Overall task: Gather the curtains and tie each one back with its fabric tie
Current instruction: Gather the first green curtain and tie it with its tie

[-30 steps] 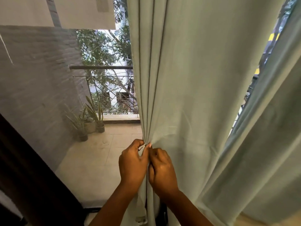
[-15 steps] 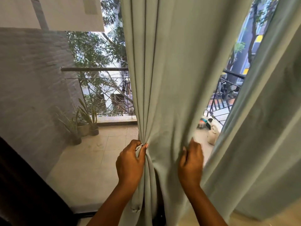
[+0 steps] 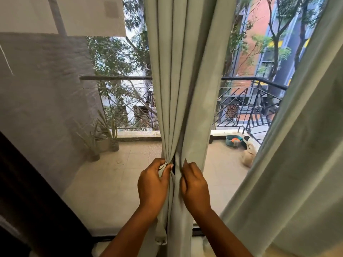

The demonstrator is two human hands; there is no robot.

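Observation:
A pale green curtain [image 3: 187,75] hangs in the middle of the window, drawn into narrow vertical folds. My left hand [image 3: 153,184] pinches its left folds between thumb and fingers at waist height. My right hand [image 3: 194,186] grips the right folds just beside it, fingers curled into the fabric. A second pale green curtain [image 3: 304,154] hangs loose along the right side. A small fabric loop [image 3: 161,240] dangles below my left wrist; I cannot tell whether it is the tie.
Behind the glass is a tiled balcony with a metal railing [image 3: 248,101]. Potted plants [image 3: 104,138] stand at its left wall. A teal bowl [image 3: 234,140] and a pale jug [image 3: 247,156] sit at the right. A dark frame [image 3: 27,201] crosses the lower left.
My right hand reached out to the right along the curtain, then pulled more fabric back to the left hand. The curtain is now much narrower, and the right side of the balcony shows.

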